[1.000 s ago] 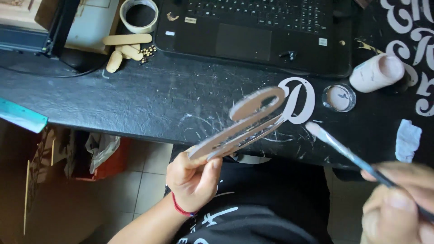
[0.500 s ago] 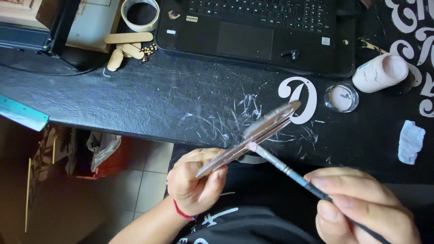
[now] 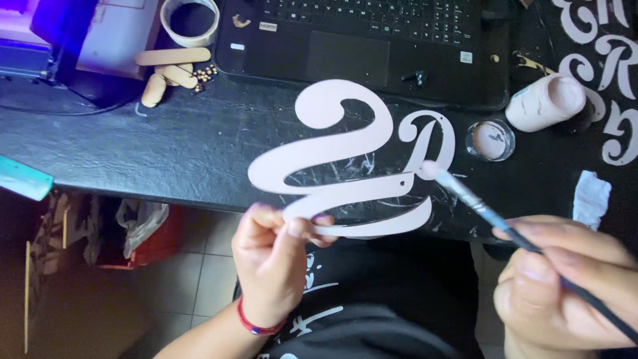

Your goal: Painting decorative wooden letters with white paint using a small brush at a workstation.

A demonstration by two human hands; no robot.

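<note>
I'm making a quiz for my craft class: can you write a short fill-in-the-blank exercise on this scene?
1. The left hand holds up a pale pink curly cut-out letter by its ____ edge.
2. The right hand holds a ____ whose tip touches the letter.
3. Behind the letter, on the black table, sits an open ____ with a dark keyboard.
4. The left wrist wears a ____ band.

Missing words: lower; paintbrush; laptop; red

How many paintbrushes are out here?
1: a paintbrush held in the right hand, its tip at the pale curly cutout that the left hand holds. Others may lie out of view.
</note>
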